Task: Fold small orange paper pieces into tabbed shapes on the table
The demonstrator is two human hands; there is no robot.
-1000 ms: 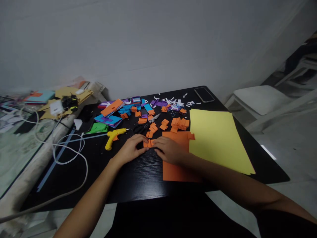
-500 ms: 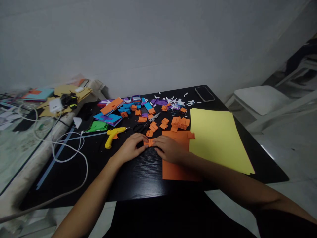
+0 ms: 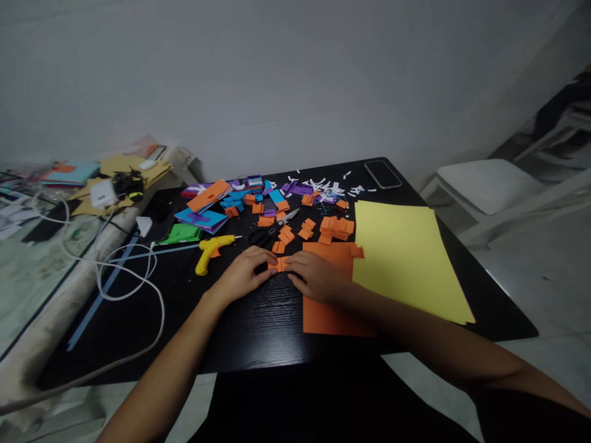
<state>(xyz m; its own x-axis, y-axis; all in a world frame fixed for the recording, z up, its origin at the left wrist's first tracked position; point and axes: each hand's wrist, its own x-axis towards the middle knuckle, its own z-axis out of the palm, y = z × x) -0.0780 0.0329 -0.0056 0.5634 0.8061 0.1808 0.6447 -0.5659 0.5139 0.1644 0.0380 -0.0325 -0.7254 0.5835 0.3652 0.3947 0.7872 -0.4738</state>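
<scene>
A small orange paper piece (image 3: 280,264) lies on the black table between my two hands. My left hand (image 3: 246,272) grips its left end, fingers bent and thumb at the near edge. On its right end are the closed fingers of my right hand (image 3: 314,275), whose wrist rests over a large orange sheet (image 3: 330,317). Just beyond the piece lie other small folded orange pieces (image 3: 286,234) and black-handled scissors (image 3: 287,217). A yellow glue gun (image 3: 210,252) is left of my left hand.
Right of the orange sheet is a yellow paper stack (image 3: 406,258). A phone (image 3: 383,175) lies at the back right, near white scraps (image 3: 323,187). Coloured paper stacks (image 3: 202,219) sit at the back left. A white cable (image 3: 159,307) loops across the left side.
</scene>
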